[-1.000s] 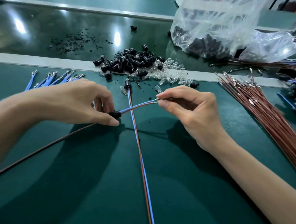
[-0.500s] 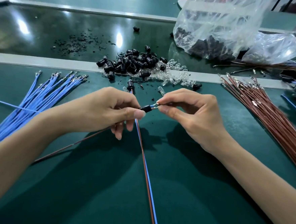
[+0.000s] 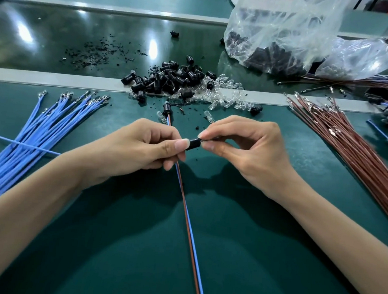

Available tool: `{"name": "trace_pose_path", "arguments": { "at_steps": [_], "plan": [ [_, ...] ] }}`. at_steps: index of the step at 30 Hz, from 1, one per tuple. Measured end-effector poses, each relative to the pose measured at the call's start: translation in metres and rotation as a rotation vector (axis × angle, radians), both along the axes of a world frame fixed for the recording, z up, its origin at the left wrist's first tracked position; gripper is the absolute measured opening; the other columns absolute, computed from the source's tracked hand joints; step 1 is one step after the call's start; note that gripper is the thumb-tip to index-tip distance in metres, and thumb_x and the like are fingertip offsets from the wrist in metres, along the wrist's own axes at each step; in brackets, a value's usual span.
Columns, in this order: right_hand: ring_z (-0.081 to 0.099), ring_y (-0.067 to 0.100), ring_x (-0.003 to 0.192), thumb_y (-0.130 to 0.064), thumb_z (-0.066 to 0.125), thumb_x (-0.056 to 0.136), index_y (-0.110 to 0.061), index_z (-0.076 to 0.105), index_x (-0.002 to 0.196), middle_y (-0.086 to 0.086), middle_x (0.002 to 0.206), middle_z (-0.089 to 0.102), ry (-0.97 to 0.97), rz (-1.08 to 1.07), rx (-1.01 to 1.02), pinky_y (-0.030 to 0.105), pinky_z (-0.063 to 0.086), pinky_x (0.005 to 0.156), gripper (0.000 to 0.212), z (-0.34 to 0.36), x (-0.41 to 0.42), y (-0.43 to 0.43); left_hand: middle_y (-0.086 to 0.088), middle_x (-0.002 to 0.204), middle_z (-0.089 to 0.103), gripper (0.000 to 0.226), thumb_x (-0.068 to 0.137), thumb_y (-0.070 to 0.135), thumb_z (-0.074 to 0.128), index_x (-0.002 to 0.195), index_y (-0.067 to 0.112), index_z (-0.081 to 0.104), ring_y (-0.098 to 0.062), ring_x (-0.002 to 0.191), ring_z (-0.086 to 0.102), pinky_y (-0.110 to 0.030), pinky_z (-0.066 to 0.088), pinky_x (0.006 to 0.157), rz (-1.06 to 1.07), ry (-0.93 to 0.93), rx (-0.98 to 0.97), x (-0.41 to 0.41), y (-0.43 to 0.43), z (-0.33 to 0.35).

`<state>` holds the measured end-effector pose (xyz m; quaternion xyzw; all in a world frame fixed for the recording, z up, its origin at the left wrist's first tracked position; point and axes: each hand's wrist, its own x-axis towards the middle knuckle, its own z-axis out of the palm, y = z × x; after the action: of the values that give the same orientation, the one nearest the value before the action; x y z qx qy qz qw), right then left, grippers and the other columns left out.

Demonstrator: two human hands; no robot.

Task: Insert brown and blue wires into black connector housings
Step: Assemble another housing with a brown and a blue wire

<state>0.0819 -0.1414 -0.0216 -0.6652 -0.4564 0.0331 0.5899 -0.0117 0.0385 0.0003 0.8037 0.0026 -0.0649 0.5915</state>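
Both hands held one housing (image 3: 193,144) between them: left hand (image 3: 142,148) pinched its left end, right hand (image 3: 245,149) seemingly pinched the right end.

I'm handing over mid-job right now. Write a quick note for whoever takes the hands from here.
Left hand: grips the black housing between thumb and fingers.
Right hand: pinches the housing's other end; the wire ends there are hidden by fingers.
Stock: blue wires at left, brown wires at right, housing pile ahead.
Done: one finished pair lies in the centre, fitted in its own housing.
Left: I cannot tell whether both wires are seated. Check that, lay the piece down, then carry on through the stock.
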Motion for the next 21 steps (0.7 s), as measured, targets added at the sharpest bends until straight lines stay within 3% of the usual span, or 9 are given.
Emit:
{"name": "trace_pose_path", "arguments": {
  "at_steps": [7, 9, 11, 14, 17, 21],
  "plan": [
    [0.064, 0.013, 0.081, 0.001, 0.072, 0.077, -0.014, 0.068, 0.094, 0.006, 0.087, 0.067, 0.094, 0.084, -0.024, 0.018, 0.047, 0.078, 0.022, 0.003, -0.003, 0.001, 0.005, 0.051, 0.051, 0.026, 0.077, 0.039, 0.055, 0.065, 0.018, 0.067, 0.001, 0.047, 0.043, -0.004, 0.032, 0.046, -0.031, 0.037, -0.06, -0.001, 0.003, 0.0],
    [0.064, 0.016, 0.088, -0.002, 0.07, 0.079, -0.01, 0.067, 0.102, 0.008, 0.093, 0.064, 0.101, 0.15, -0.069, 0.022, 0.048, 0.083, 0.025, 0.005, -0.005, -0.001, 0.006, 0.052, 0.051, 0.025, 0.078, 0.038, 0.055, 0.065, 0.022, 0.069, -0.001, 0.049, 0.042, -0.005, 0.031, 0.047, -0.062, 0.034, -0.056, 0.0, 0.002, 0.001],
    [0.064, 0.021, 0.091, -0.009, 0.074, 0.077, -0.008, 0.068, 0.106, 0.01, 0.098, 0.064, -0.043, 0.173, -0.149, 0.027, 0.05, 0.085, 0.03, 0.005, -0.008, 0.0, 0.008, 0.054, 0.051, 0.026, 0.085, 0.039, 0.056, 0.065, 0.026, 0.068, -0.007, 0.054, 0.038, -0.011, 0.028, 0.049, -0.109, 0.015, 0.01, -0.001, 0.001, 0.0],
    [0.063, 0.017, 0.076, -0.01, 0.08, 0.073, -0.005, 0.074, 0.096, 0.01, 0.087, 0.066, -0.318, 0.052, -0.178, 0.022, 0.05, 0.074, 0.024, 0.001, -0.01, 0.004, 0.004, 0.056, 0.054, 0.033, 0.086, 0.045, 0.055, 0.069, 0.019, 0.067, -0.013, 0.052, 0.033, -0.015, 0.024, 0.046, -0.12, 0.004, 0.114, -0.003, -0.002, -0.003],
    [0.061, 0.008, 0.066, -0.011, 0.079, 0.074, -0.004, 0.074, 0.087, 0.004, 0.077, 0.07, -0.336, -0.012, -0.162, 0.02, 0.051, 0.066, 0.015, 0.0, -0.011, 0.005, 0.005, 0.054, 0.057, 0.028, 0.081, 0.043, 0.054, 0.073, 0.021, 0.069, -0.005, 0.044, 0.032, -0.011, 0.024, 0.041, -0.087, 0.009, 0.092, -0.003, -0.004, -0.002],
    [0.064, 0.007, 0.066, -0.013, 0.078, 0.076, -0.004, 0.071, 0.087, -0.001, 0.076, 0.071, -0.27, 0.0, -0.205, 0.027, 0.054, 0.065, 0.015, -0.001, -0.012, 0.004, 0.003, 0.051, 0.056, 0.031, 0.08, 0.043, 0.055, 0.069, 0.017, 0.068, -0.004, 0.04, 0.032, -0.011, 0.024, 0.039, -0.07, 0.008, 0.087, -0.003, -0.003, -0.002]
  ]
}}
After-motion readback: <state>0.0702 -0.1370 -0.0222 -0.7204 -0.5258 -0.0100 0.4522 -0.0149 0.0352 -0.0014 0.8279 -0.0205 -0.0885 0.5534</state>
